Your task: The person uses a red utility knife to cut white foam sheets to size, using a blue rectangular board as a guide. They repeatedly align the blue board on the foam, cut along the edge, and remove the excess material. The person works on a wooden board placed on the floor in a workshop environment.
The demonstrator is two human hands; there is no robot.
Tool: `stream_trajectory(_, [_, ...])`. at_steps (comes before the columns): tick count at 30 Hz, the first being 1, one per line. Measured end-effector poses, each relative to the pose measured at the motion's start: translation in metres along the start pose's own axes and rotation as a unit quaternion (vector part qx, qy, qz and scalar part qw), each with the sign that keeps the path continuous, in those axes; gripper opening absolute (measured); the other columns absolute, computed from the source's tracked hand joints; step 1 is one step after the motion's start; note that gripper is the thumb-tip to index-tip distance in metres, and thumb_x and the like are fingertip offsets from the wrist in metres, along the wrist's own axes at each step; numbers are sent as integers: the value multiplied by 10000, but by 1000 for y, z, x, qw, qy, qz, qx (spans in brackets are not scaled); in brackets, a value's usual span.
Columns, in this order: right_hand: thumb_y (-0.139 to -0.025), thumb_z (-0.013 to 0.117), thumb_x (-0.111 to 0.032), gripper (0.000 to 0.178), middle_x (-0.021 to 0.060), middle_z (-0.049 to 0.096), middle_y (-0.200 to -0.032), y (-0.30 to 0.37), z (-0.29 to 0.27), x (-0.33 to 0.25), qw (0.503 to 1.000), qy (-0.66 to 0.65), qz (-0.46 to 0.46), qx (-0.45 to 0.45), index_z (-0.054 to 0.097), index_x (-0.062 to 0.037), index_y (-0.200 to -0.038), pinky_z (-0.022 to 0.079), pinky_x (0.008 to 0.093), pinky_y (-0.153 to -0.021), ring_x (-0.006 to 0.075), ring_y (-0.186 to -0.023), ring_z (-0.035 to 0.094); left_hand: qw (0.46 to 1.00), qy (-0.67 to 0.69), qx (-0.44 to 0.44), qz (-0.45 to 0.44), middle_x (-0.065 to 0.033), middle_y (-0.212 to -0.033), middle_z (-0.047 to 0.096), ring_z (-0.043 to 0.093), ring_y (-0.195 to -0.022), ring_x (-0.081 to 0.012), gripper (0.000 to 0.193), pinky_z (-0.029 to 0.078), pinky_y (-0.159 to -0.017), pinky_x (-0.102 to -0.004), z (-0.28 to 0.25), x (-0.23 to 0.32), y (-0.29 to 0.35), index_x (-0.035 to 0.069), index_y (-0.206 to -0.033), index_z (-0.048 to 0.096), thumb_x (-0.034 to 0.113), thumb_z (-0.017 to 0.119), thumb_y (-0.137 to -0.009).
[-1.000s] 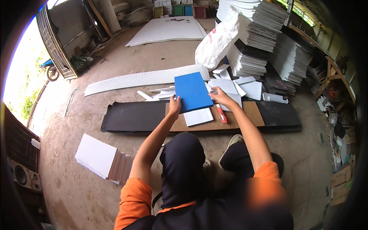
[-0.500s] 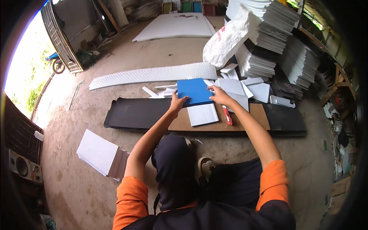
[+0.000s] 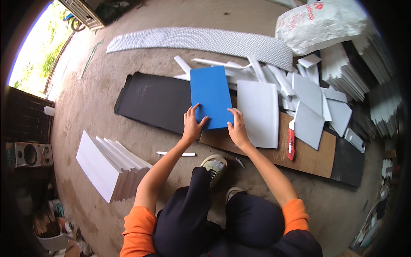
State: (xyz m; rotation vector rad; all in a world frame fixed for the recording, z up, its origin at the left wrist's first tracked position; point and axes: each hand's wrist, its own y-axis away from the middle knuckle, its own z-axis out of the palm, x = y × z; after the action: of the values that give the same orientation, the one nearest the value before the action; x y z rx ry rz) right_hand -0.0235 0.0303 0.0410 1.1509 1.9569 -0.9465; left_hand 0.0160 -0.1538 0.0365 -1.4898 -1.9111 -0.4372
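A blue rectangular sheet (image 3: 210,92) is held over the work boards, its long side pointing away from me. My left hand (image 3: 193,123) grips its near left corner, thumb and fingers on the blue face. At the near right edge my right hand (image 3: 238,129) holds it with bent fingers. Just right of it, a white foam sheet (image 3: 258,113) rests on a brown board (image 3: 314,150). A red utility knife (image 3: 291,143) lies further right on that board. Under the brown board is a long black slab (image 3: 154,100). The undersides of the blue sheet and my fingers are hidden.
White offcuts and sheets (image 3: 306,92) pile up beyond the boards, near a white sack (image 3: 321,25) and tall stacks of sheets. A long textured white strip (image 3: 192,38) lies behind. At left are a white sheet stack (image 3: 100,171) and a speaker (image 3: 32,155).
My view has tipped further down. The blue sheet now shows its face more fully, long side away from me. My hands are nearer its close end.
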Motion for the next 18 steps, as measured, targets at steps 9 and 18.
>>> stream_trajectory(9, [-706,540,54,462,172,375,-1190,12,-14,20,1000,6,16,-11,417,-48,-1139,331,415,-934,354,-1117,357,986,-149,-46,58,-208,-1373,143,92,-1286,-367,653,91,-982,-572,36,26,5,146,-1274,327,354,631,-735])
stream_trajectory(18, [-701,609,-46,414,155,396,-1091,65,-161,65,922,314,144,178,461,-88,-1085,377,455,-815,356,-1008,388,992,-40,-87,79,-316,-1294,176,193,-1194,-449,710,197,-987,-489,121,112,-5,36,-1244,316,286,679,-686])
